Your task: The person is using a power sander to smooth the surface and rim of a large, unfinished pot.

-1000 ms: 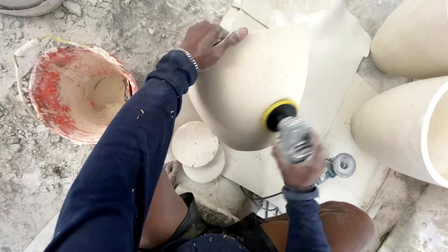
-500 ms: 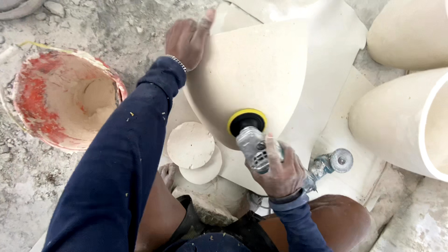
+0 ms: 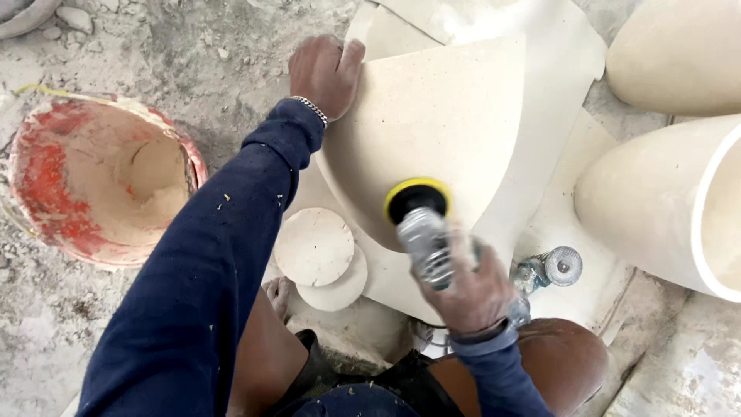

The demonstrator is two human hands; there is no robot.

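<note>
Here, dusty gravel ground (image 3: 193,46) — pale slabs (image 3: 563,69) underneath the stone basin (image 3: 440,116).

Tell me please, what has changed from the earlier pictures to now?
The right hand slid the sander down the pale stone piece, toward the person. The left hand stays pressed on the piece's upper edge. The red bucket and loose discs did not move.

Stone-carving workshop: dusty rubble floor (image 3: 193,46), cream stone vessels (image 3: 664,201), caked bucket (image 3: 100,181), sanding discs (image 3: 315,247).
</note>
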